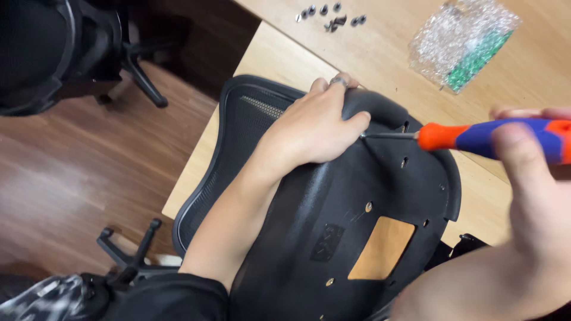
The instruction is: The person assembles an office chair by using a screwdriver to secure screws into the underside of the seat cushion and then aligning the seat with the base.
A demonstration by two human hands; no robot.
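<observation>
Closest to my lens is my right hand [523, 196], fingers wrapped tight around the orange-and-blue plastic handle of a screwdriver [476, 138]. Its thin steel shaft runs left, and the tip meets a spot on the black moulded plastic chair seat pan [333, 226], just beside my left thumb.

That seat pan lies upside down on the pale wooden table [279, 56], its mesh part hanging over the table edge. My left hand [315, 128] presses flat on it, fingers curled together over the rim.

As I judge it, fastening is partly done: a few small metal heads sit in holes of the pan, while other holes look empty.

Farther back lie loose dark metal screws [330, 15] in a small cluster, uncontained. Beside them a clear bubble-wrap pouch [461, 38] holds something green; I cannot tell what.
</observation>
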